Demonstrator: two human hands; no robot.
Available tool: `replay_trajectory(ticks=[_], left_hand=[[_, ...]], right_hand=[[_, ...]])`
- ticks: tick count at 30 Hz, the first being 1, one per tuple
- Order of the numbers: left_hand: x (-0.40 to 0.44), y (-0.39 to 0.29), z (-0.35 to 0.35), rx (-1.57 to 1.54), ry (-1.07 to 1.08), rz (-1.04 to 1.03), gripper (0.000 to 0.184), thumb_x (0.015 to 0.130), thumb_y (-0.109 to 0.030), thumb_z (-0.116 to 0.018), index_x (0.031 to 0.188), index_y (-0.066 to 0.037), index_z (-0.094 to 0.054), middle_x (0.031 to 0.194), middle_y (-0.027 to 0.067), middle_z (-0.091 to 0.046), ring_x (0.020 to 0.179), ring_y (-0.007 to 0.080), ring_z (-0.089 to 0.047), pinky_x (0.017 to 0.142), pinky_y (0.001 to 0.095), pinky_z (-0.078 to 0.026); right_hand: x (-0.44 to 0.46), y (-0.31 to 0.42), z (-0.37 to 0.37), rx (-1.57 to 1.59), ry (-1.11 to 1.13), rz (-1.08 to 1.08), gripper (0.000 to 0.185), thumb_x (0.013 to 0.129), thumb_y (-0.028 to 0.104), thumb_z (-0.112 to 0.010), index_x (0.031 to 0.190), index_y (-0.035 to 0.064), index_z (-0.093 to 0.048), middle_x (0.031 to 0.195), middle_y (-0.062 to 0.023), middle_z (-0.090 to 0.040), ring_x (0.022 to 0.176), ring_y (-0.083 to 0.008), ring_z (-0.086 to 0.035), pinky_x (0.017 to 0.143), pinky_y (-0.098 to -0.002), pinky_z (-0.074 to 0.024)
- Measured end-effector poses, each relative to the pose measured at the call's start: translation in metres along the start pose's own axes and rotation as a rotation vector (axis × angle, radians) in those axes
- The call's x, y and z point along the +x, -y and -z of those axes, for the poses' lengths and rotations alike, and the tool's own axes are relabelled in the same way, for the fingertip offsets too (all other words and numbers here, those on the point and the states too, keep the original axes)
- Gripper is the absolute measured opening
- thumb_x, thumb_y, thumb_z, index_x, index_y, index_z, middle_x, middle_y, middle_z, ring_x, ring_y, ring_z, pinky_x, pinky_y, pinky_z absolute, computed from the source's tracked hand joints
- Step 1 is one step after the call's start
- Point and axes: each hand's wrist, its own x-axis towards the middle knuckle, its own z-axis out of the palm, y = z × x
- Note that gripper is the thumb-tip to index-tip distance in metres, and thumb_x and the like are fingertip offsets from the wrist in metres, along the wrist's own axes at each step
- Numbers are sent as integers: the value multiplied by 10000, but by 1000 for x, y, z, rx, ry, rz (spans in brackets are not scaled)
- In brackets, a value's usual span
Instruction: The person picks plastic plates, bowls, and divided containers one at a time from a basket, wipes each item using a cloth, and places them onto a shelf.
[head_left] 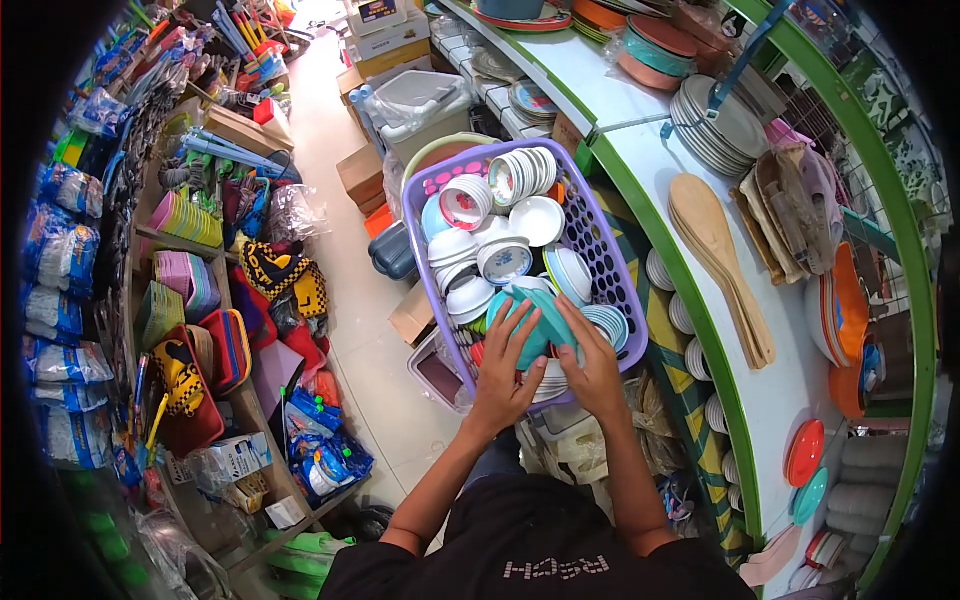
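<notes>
Both hands are over the near end of a purple plastic basket filled with small bowls and dishes. My left hand lies against the left side of some teal dishes, fingers curved over them. On their right side, my right hand presses with its fingers, so the teal dishes are held between the two hands. Their exact shape and number are partly hidden by my fingers. White bowls and a stack of patterned bowls lie farther up in the basket. Light blue-rimmed bowls sit right of my hands.
On the right, a green-edged shelf carries wooden spatulas, stacked white plates and orange bowls. To the left runs a tiled aisle beside shelves of packaged goods and plastic trays. A lidded grey bin stands beyond the basket.
</notes>
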Motion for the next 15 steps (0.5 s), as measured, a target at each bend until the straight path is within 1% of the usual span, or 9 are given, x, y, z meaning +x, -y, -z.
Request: replay_trajectory(ticks=[1, 3, 5, 6, 7, 10, 11, 14, 15], left_hand=[[4, -4, 0, 41, -15, -16, 582, 926, -132, -644, 1480, -67, -482, 1550, 174, -403, 1497, 399, -271, 1198, 523, -251], [11, -14, 0, 121, -42, -52, 597, 918, -116, -651, 1483, -52, -471, 1536, 182, -417, 1499, 389, -269, 1203, 520, -237], [15, -29, 2, 205, -20, -37, 612, 905, -91, -660, 1484, -46, -466, 1528, 188, -421, 1481, 389, -307, 1189, 506, -274], [15, -36, 3, 247, -8, -31, 620, 899, -78, -665, 1484, -43, -464, 1524, 190, -424, 1472, 389, -325, 1183, 499, -293], [13, -39, 2, 30, 27, 29, 603, 909, -69, -658, 1480, -37, -464, 1505, 192, -459, 1423, 356, -417, 1154, 453, -349], [4, -56, 4, -266, 123, 181, 594, 927, -113, -669, 1477, -26, -463, 1496, 185, -482, 1419, 304, -431, 1145, 427, -370], [1, -65, 4, -394, 185, 279, 563, 950, -124, -636, 1474, -14, -463, 1490, 164, -502, 1424, 253, -419, 1159, 406, -344], [-15, -71, -14, -760, 286, 332, 575, 961, -167, -596, 1490, -8, -438, 1524, 152, -464, 1435, 248, -402, 1173, 397, -318], [-22, -81, -25, -1018, 320, 416, 643, 962, -299, -568, 1512, -8, -403, 1542, 158, -433, 1446, 266, -386, 1187, 397, -299]], right_hand=[[-2, 8, 5, 8, -59, 21, 470, 973, 124, -496, 1429, 27, -551, 1440, -219, -556, 1314, -341, -566, 1076, -403, -441], [-14, 11, 13, 194, -125, -117, 421, 1013, 155, -480, 1394, 6, -579, 1388, -205, -602, 1275, -296, -592, 1064, -377, -444], [-27, 16, 19, 352, -213, -231, 413, 1072, 235, -455, 1357, -23, -607, 1307, -172, -663, 1217, -215, -608, 1043, -331, -443], [-34, 21, 22, 382, -235, -244, 419, 1075, 242, -455, 1361, -27, -602, 1313, -169, -660, 1215, -213, -607, 1043, -330, -444], [-41, 25, 26, 412, -258, -255, 426, 1078, 250, -454, 1365, -30, -597, 1318, -166, -656, 1214, -210, -605, 1043, -329, -444], [-68, 28, 41, 557, -308, -308, 451, 1090, 265, -444, 1401, -41, -560, 1357, -146, -629, 1230, -189, -587, 1065, -320, -430], [-79, 28, 45, 639, -334, -328, 455, 1091, 264, -442, 1411, -43, -547, 1368, -144, -621, 1237, -187, -582, 1073, -317, -426], [-114, 33, 60, 848, -423, -406, 476, 1092, 252, -437, 1445, -62, -492, 1400, -147, -591, 1263, -187, -568, 1097, -316, -415], [-126, 37, 66, 899, -462, -432, 476, 1090, 247, -438, 1445, -66, -489, 1401, -149, -589, 1266, -190, -568, 1099, -317, -415]])
